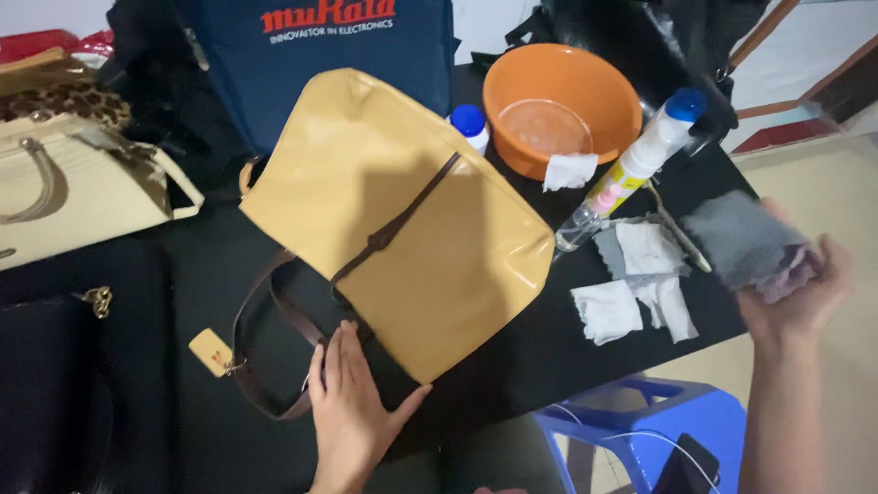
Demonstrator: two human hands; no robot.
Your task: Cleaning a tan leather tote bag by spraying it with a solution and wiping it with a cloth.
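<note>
Head view, the only one: a tan handbag [393,220] lies flat on the black desk [540,352], its long axis running from the far left corner down toward the near right, with a dark brown strap [265,343] looping out at its near left end and a small tan tag [211,352] beside that loop. The left hand [352,412] rests palm down on the bag's dark near edge, fingers [338,361] spread flat and pointing away toward the far side, pressing rather than gripping. The right hand [800,293] is well apart from the bag, out past the right edge of the desk, with its fingers curled around a bunched grey cloth [745,242]. So the bag lies to the left of the cloth hand, and the left hand is the nearer one by far. Between them sit crumpled white wipes [631,293] and a spray bottle [631,169] with a blue cap, lying tilted. Farther off stands an orange basin [617,110] holding a shallow pool of clear liquid, a white wipe [569,170] draped over its near rim. A cream handbag [82,187] lies at the far left, and a blue stool [640,425] stands near the desk's right corner.
</note>
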